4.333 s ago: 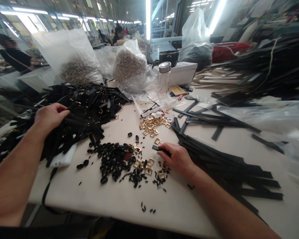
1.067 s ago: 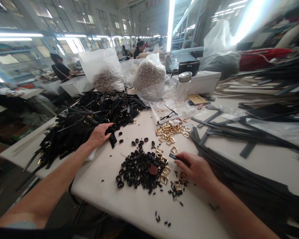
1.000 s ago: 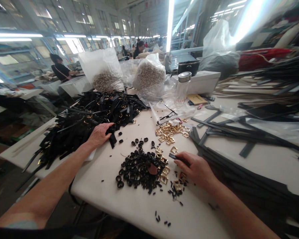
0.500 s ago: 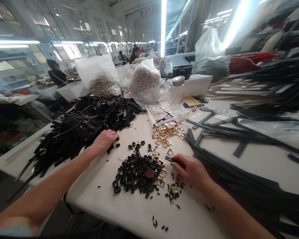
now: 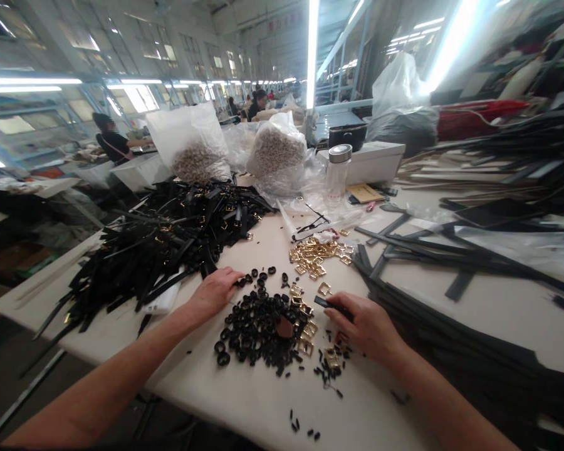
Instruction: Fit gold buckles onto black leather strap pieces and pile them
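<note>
The left hand (image 5: 219, 291), earlier at the heaped black buckled straps (image 5: 169, 235), is now reaching scattered small round black loops (image 5: 247, 326) at its fingertips; whether it is gripping one is impossible to tell. The right hand (image 5: 371, 322) is still pinching a flat black strip (image 5: 322, 302), square gold metal buckles (image 5: 316, 255) lying beyond its grip.

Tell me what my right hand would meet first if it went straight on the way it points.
Probably the gold buckles beside the black ring pile, with the black strip in your right hand arriving first. Height is unclear, so it might pass over them.
</note>
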A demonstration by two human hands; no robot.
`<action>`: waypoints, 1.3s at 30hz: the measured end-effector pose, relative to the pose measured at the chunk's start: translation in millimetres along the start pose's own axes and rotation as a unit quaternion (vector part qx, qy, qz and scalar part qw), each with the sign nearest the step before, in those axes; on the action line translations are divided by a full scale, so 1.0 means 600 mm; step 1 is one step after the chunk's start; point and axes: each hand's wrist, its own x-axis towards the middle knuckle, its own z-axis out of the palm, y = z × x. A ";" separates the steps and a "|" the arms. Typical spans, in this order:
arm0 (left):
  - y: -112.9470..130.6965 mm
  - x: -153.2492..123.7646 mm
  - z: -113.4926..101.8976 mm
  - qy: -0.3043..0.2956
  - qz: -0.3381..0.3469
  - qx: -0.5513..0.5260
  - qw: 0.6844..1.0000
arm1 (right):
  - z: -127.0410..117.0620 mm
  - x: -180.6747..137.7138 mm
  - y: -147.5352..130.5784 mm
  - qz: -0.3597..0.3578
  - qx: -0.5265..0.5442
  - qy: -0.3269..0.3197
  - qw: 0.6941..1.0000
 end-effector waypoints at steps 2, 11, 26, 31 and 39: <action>0.018 0.001 0.004 0.004 -0.002 -0.125 0.992 | 0.000 0.000 0.000 -0.002 0.000 0.001 1.000; -0.055 0.026 0.002 0.083 -0.083 -0.005 0.993 | -0.001 0.002 -0.001 -0.007 -0.005 0.004 1.000; -0.108 0.069 -0.033 0.031 -0.191 0.121 0.974 | 0.001 0.003 0.000 -0.008 -0.001 0.009 1.000; -0.095 0.125 -0.034 -0.025 -0.205 0.147 0.967 | -0.001 0.001 -0.004 -0.008 -0.001 0.014 1.000; -0.081 0.091 -0.056 -0.058 -0.210 0.168 0.961 | -0.001 -0.004 -0.008 -0.034 -0.012 0.032 0.999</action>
